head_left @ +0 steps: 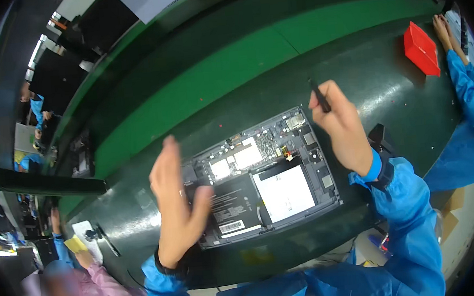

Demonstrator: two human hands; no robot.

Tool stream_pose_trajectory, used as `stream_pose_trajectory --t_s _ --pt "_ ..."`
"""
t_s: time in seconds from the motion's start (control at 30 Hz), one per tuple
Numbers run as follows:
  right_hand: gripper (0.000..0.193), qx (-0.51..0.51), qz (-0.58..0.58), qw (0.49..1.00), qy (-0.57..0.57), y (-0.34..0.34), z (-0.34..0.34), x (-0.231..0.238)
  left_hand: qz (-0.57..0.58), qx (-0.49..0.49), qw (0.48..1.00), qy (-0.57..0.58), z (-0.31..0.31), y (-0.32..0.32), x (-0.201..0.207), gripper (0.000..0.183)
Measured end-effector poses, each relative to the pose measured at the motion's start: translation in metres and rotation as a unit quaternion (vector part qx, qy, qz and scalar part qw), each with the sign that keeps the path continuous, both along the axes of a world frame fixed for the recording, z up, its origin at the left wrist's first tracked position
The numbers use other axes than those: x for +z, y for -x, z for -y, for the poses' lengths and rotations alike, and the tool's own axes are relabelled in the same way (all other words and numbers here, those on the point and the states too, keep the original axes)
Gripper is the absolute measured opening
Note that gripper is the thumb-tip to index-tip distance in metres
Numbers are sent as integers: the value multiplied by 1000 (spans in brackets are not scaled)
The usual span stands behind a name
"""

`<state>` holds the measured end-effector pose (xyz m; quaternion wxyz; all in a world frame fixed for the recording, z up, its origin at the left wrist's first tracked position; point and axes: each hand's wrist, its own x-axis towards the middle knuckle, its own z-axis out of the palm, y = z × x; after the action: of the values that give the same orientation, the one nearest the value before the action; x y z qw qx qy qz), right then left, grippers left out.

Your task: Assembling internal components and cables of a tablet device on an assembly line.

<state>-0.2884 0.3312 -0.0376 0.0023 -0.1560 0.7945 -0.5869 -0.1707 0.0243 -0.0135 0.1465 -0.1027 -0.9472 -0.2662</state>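
Observation:
An opened laptop base [325,188] lies at a tilt on the dark green bench in front of me, its inner parts showing. Along its far side runs a circuit board [271,143] with silver shields. A black battery [236,201] fills the near left, and a white rectangular panel [286,193] sits beside it. My left hand [175,201], slightly blurred, hovers over the laptop's left edge with thumb and fingers apart, holding nothing. Beyond the right far corner, my right hand [341,125] grips a slim black stick-like tool [318,94], pointed up and away; its exact kind is unclear.
A red bin [422,50] stands far right, near another person's hands [445,33]. A small black object [380,137] lies by my right wrist. At left, a person in pink [106,292] reaches toward a yellow card [77,249], near a dark pen-like tool [109,241].

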Motion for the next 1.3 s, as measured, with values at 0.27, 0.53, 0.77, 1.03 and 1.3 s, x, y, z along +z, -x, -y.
stream_pose_trajectory --t_s 0.27,0.53,0.77,1.03,1.3 --pt "28 45 -63 985 -152 -7 11 3 141 88 957 -239 4 -67 -46 79" --pt "25 18 -30 998 49 -3 9 -6 52 161 819 -548 -11 -29 -7 71" --pt "27 -48 -3 989 137 14 4 -21 38 72 838 -540 51 120 -9 53" --pt "30 11 -102 991 82 3 20 -2 -81 77 984 -141 137 242 -62 32" --pt "17 186 -105 977 -12 -10 9 5 -104 -223 955 168 -22 5 -2 37"
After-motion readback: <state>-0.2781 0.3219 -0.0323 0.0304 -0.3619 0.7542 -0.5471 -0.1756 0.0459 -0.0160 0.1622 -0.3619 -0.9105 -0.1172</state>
